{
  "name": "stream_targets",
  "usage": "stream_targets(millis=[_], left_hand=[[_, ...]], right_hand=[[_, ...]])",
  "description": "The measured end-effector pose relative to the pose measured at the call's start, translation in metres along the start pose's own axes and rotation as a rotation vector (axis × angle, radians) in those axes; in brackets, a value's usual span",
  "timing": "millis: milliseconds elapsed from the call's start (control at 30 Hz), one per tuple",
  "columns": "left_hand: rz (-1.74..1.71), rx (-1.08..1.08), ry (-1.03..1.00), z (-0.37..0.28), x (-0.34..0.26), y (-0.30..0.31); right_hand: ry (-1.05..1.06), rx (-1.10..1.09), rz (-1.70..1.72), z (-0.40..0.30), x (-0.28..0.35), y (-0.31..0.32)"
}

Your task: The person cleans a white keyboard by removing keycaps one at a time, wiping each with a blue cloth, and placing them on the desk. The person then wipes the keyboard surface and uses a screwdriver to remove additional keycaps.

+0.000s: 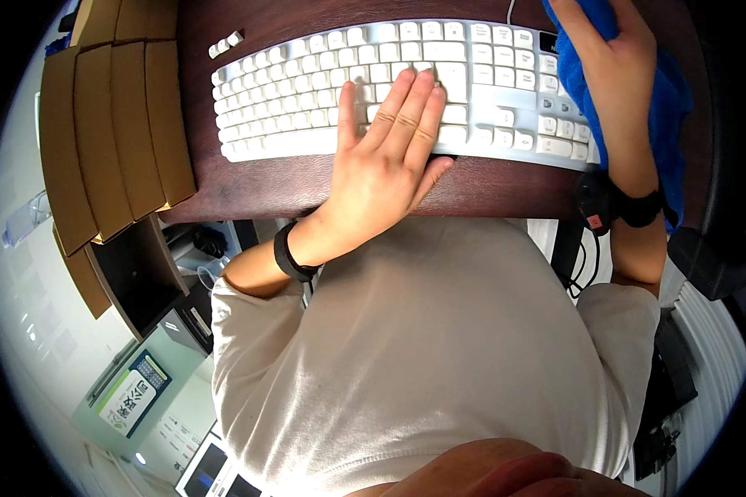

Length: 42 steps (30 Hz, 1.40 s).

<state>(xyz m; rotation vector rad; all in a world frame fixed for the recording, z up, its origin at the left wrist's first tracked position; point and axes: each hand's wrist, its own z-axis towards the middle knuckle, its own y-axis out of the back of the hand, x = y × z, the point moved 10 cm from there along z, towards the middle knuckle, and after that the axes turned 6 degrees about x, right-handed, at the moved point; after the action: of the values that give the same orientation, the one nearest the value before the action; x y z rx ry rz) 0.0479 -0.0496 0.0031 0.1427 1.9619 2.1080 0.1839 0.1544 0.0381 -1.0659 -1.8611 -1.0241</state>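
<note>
A white full-size keyboard (286, 136) lies across the dark red-brown desk (255, 186) in front of me. My left hand (385, 143) rests palm down over its middle keys, little finger spread from the others, holding nothing. Beneath its fingers some keys are hidden. At the keyboard's right end, my right hand (621, 81) grips a blue cloth (668, 105). The cloth covers part of the number pad, and the fingertips are cut off by the top of the view. Three loose white keycaps (224, 45) sit on the desk beyond the keyboard's upper left corner.
Brown cardboard boxes (118, 136) stand at the left edge of the desk. A white cable (510, 11) runs from the keyboard's far side. By my right wrist is a black strapped device (594, 199) with a black cable (597, 267) hanging down. A dark shelf (137, 273) is at lower left.
</note>
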Motion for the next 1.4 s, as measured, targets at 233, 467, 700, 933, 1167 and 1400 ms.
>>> stream_targets(millis=[233, 467, 700, 933, 1167, 1400], left_hand=[[0.024, -0.008, -0.012, 0.002, 0.0, 0.0], [-0.06, 0.044, 0.006, -0.001, 0.0, -0.002], [-0.222, 0.037, -0.03, -0.005, 0.021, 0.016], [-0.129, -0.048, 0.143, -0.024, 0.087, 0.038], [0.025, -0.106, 0.369, -0.067, 0.148, 0.033], [-0.125, -0.198, 0.491, -0.108, 0.186, 0.035]], right_hand=[[0.796, -0.137, -0.2, -0.035, 0.007, -0.016], [0.827, -0.188, -0.238, -0.045, 0.015, -0.02], [0.751, -0.187, -0.288, -0.049, 0.021, -0.02], [0.905, -0.124, -0.351, -0.025, -0.003, -0.016], [0.911, 0.128, -0.511, -0.026, -0.005, -0.042], [0.925, 0.082, -1.013, -0.043, -0.003, -0.056]])
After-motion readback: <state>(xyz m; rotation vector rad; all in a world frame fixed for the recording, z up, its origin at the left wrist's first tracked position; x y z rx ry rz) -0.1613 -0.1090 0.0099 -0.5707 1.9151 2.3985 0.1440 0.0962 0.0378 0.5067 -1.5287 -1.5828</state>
